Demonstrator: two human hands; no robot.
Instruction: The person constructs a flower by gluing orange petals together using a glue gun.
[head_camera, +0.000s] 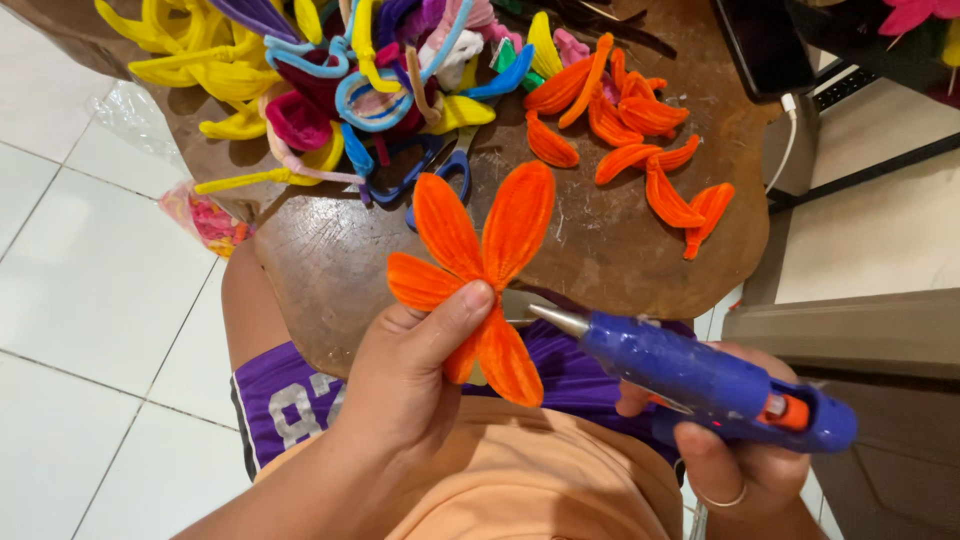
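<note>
Round wooden tabletop (620, 260) behind: left hand (400, 385) fingers pinch an orange petal flower (478, 270); right hand (745, 465) grips a blue glue gun (700, 375), nozzle pointing left at it.

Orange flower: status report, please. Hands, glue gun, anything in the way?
Left hand pinching orange flower at its centre. Right hand gripping blue glue gun, nozzle beside the flower's centre. Loose orange petals and scissors on the board, clear of both.

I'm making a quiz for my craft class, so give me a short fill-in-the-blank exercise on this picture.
1. The left hand holds a flower coloured ____.
2. The right hand grips a glue gun coloured ____.
3. Loose orange petals lie on the ____ board.

Missing words: orange; blue; wooden
</note>
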